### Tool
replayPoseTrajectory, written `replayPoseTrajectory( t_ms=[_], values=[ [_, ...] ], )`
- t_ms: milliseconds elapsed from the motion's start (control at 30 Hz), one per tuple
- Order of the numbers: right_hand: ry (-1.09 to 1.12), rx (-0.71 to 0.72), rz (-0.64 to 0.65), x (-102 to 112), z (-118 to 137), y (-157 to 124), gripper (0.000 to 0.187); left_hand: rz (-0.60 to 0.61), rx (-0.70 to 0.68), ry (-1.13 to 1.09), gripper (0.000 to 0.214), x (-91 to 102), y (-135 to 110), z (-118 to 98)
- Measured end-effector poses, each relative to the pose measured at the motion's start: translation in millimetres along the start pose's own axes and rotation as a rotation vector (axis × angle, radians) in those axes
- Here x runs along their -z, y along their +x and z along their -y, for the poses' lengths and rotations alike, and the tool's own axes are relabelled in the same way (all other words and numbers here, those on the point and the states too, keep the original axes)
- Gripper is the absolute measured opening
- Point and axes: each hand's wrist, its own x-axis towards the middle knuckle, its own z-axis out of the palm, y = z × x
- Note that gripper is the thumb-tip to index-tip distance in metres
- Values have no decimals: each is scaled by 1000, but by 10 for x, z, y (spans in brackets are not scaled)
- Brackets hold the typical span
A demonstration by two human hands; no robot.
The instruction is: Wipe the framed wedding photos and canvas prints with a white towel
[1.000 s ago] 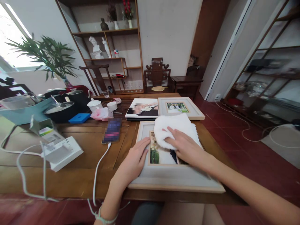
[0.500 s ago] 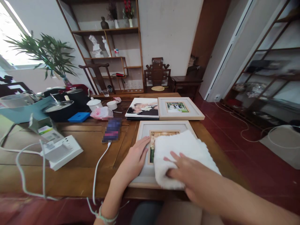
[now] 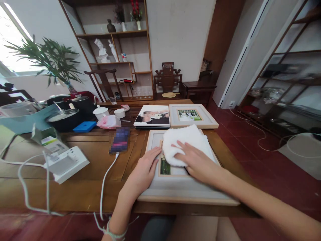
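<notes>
A large pale picture frame (image 3: 180,189) with a photo in it lies flat at the near edge of the wooden table (image 3: 82,167). My left hand (image 3: 144,170) rests flat on the frame's left border, fingers stretched out. My right hand (image 3: 194,160) presses a white fluffy cloth (image 3: 185,140) down on the frame's glass, fingers lying flat on the cloth. The cloth covers the upper right part of the photo.
Behind it lie a smaller framed photo (image 3: 192,115) and a photo album (image 3: 152,117). A phone (image 3: 119,140) with a white cable lies left of the frame. Further left are a white power strip (image 3: 66,164), pots (image 3: 66,117), a teapot (image 3: 101,112) and a blue box (image 3: 84,126).
My right hand drew the cloth down toward the frame's near edge, then pushed it back up over the photo. The left hand stayed on the frame's left border.
</notes>
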Motion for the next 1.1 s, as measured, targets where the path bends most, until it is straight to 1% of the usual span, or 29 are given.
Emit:
replayPoseTrajectory(
  t_ms=[67, 133, 200, 267, 333, 400, 500, 567, 667, 767, 833, 933, 1000, 1100],
  values=[
    [-97, -30, -70, 7, -225, 165, 67, -1, 9, 8, 37, 0, -3, 0],
    [-178, -52, -142, 47, -388, 315, 70, -5, 12, 12, 36, -2, -8, 5],
    [-215, -57, -178, 78, -459, 429, 71, -6, 11, 9, 37, -4, -10, 6],
    [-216, -31, -135, 74, -435, 488, 69, 2, 26, 10, 37, -3, -9, 1],
    [-213, -7, -43, 43, -331, 486, 61, 18, 53, 17, 38, -2, -6, -9],
    [-204, -5, 35, 24, -168, 420, 54, 26, 71, 24, 39, -4, -4, -14],
    [-150, -26, 143, 79, 139, 221, 53, 20, 61, 25, 40, -20, -8, 3],
    [-101, -23, 254, 160, 350, 50, 54, 13, 51, 23, 39, -33, -14, 26],
    [-27, 59, 387, 260, 600, -193, 57, 7, 43, 24, 39, -45, -22, 53],
    [53, 135, 463, 279, 717, -353, 57, 16, 46, 28, 39, -42, -21, 56],
    [107, 145, 435, 259, 714, -397, 58, 25, 47, 27, 39, -36, -16, 50],
    [172, 100, 272, 220, 585, -372, 63, 34, 37, 11, 40, -28, -8, 39],
    [177, 64, 184, 197, 413, -302, 63, 29, 28, -2, 40, -23, -5, 33],
    [105, 11, 132, 169, 82, -123, 61, 28, 38, -2, 41, -15, -7, 23]
  ],
)
